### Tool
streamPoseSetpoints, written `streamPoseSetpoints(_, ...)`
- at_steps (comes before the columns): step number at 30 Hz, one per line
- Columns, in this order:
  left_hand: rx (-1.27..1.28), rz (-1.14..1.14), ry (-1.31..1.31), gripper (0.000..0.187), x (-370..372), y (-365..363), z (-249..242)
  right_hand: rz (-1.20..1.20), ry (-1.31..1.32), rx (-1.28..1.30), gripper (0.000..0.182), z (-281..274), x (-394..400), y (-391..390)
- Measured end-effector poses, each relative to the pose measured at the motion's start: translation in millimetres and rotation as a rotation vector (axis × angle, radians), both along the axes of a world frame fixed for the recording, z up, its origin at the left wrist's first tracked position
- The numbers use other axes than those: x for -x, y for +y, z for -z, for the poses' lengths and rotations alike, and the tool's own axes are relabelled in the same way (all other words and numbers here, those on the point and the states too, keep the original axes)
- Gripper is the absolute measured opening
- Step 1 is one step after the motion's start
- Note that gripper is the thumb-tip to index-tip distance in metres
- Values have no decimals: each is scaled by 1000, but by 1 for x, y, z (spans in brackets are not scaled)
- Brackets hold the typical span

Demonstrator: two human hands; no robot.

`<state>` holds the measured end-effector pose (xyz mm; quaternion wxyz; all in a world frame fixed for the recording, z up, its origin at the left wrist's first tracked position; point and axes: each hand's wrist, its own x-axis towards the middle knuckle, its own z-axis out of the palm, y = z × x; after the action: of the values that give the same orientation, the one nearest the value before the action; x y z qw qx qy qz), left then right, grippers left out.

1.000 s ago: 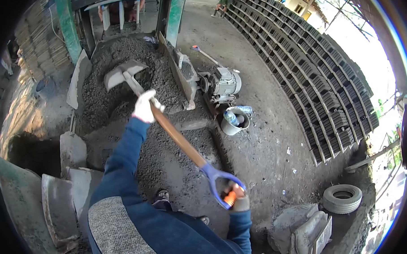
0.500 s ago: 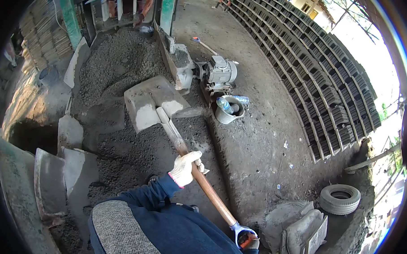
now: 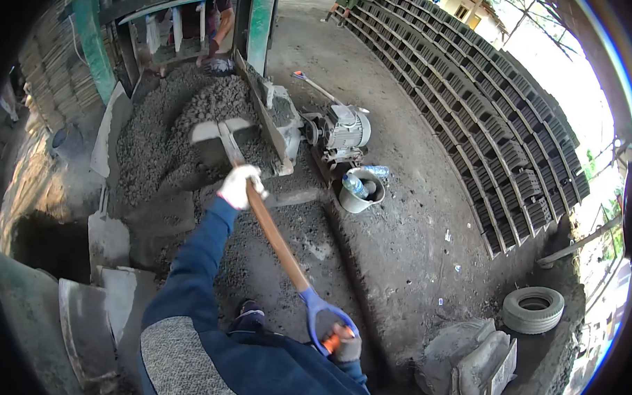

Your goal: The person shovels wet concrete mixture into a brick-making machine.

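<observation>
A shovel [image 3: 278, 243] with a wooden shaft and a blue D-shaped handle slants across the middle. My left hand [image 3: 241, 186], in a white knit glove, is closed around the shaft near the blade. At the other end, my right hand [image 3: 348, 343] grips the D-handle, whose crossbar looks orange. The blade [image 3: 208, 130] lies at the heap of dark, damp grainy mix [image 3: 151, 146], its lower part against the material. How deep the tip sits is hidden.
A motor [image 3: 346, 129] stands right of the heap, with a bucket [image 3: 361, 199] of plastic bottles before it. Racks of blocks [image 3: 465, 112] line the right. A tire [image 3: 533, 309] and sacks [image 3: 474, 360] lie lower right. Another person's leg [image 3: 224, 26] shows behind the heap.
Both hands have pushed the shovel forward and left, from above the near ground onto the heap. My left arm is now stretched out, and the handle has come away from the lower edge.
</observation>
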<state>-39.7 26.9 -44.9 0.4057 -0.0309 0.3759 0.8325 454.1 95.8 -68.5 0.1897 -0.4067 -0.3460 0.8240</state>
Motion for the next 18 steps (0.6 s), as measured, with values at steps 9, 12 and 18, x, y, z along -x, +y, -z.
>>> streamPoseSetpoints(9, -261, -83, -14, 39, 20, 5, -120, -2, 347, -384, 31, -148, 24, 65)
streamPoseSetpoints(12, -493, 87, -119, 47, -66, 13, -152, 164, 30, -995, 35, -238, -45, 115)
streamPoseSetpoints(18, -688, 233, 191, 70, -174, 61, -116, 511, -12, -2176, 21, -359, -87, 215)
